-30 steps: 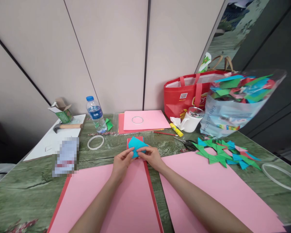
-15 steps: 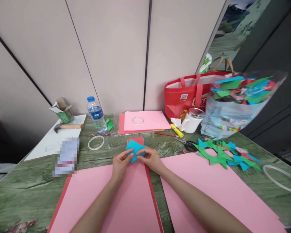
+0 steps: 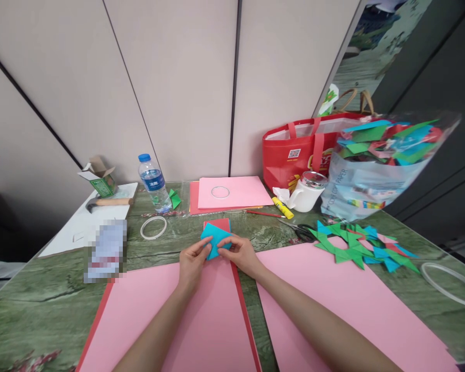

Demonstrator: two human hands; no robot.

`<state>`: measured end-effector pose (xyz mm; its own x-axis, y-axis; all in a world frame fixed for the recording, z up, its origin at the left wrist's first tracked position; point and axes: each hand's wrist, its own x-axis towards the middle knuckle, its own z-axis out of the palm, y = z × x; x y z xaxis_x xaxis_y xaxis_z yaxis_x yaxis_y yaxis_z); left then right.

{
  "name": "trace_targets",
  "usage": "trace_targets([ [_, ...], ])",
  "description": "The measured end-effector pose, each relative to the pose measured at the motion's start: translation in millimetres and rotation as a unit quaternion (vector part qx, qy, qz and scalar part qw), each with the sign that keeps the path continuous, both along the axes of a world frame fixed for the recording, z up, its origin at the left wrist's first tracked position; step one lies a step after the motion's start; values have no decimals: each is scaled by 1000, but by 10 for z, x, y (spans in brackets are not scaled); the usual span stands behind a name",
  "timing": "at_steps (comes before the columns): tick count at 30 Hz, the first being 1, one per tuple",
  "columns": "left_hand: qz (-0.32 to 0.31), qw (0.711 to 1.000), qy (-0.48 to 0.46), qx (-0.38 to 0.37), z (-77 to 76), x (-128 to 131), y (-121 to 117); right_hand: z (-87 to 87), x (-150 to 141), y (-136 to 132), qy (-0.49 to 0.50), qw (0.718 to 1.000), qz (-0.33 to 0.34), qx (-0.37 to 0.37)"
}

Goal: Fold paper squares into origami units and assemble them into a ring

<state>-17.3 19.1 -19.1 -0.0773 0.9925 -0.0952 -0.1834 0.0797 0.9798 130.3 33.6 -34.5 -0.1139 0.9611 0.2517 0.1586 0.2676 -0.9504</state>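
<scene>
A small folded piece of blue paper (image 3: 216,236) is held between my two hands at the middle of the table. My left hand (image 3: 192,261) pinches its lower left side between thumb and fingers. On its right edge my right hand (image 3: 241,253) closes in a similar pinch. Under and just behind the blue paper lies a small red paper stack (image 3: 221,224). Below my hands a large pink sheet (image 3: 178,315) rests over red paper. A second pile of pink sheets (image 3: 333,294) lies under my right forearm.
Folded green and blue paper rings (image 3: 343,248), scissors (image 3: 304,232), a glue stick (image 3: 282,207) and a white mug (image 3: 308,194) lie to the right. Behind stand a red bag (image 3: 279,160) and a plastic bag of folded papers (image 3: 372,181). Leftward are a water bottle (image 3: 154,182) and a hammer (image 3: 110,202).
Almost nothing differs. The blue paper and my fingers have shifted very slightly to the left, with both pinches kept.
</scene>
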Motion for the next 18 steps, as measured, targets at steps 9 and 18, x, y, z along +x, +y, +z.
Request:
trace_targets([
  [9,-2,1000,22,12,12,2,3,-18,5,24,7,1000,-1,-1],
  [18,2,999,34,15,-44,-11,17,3,7,4,-3,1000,3,2],
])
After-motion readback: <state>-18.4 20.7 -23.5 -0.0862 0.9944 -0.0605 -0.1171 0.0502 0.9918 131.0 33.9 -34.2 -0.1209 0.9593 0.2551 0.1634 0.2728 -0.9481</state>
